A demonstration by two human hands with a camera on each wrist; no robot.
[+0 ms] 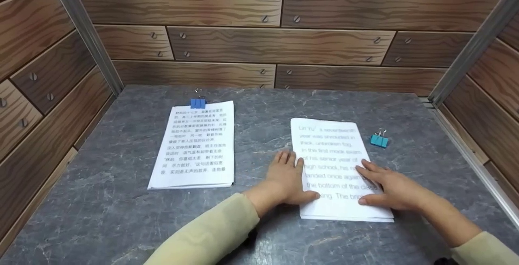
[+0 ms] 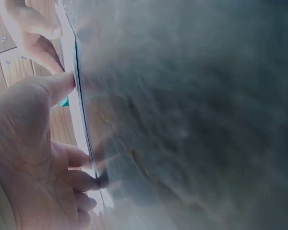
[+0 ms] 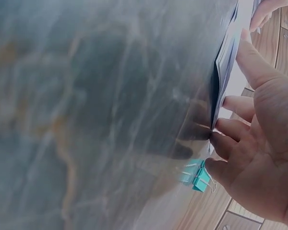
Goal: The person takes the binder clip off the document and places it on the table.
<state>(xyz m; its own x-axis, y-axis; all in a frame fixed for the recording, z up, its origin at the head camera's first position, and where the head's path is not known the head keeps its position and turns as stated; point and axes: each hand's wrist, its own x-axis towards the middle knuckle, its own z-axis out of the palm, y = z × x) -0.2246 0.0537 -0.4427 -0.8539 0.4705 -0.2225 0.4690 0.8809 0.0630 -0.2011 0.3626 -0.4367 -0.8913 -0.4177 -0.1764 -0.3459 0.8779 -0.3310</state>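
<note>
A stack of paper sheets [image 1: 328, 135] printed with large English text lies on the table, its lower sheets slightly uneven along the near edge. My left hand [image 1: 286, 180] rests at its left side, thumb over the sheets and the other fingers along the edge. On the opposite side, my right hand [image 1: 391, 186] touches the right edge, its thumb and fingertips lying on the top sheet. In the right wrist view, the sheets fan apart a little beside the right fingers [image 3: 230, 129]. A teal binder clip [image 1: 379, 140] stands on the table just right of the stack, gripping nothing.
Another paper stack [image 1: 196, 147], printed with Chinese text, lies to the left with a blue binder clip [image 1: 198, 103] on its top edge. The grey marbled table [image 1: 121, 216] is bordered by wood-patterned walls [image 1: 279, 46] with metal posts at the corners.
</note>
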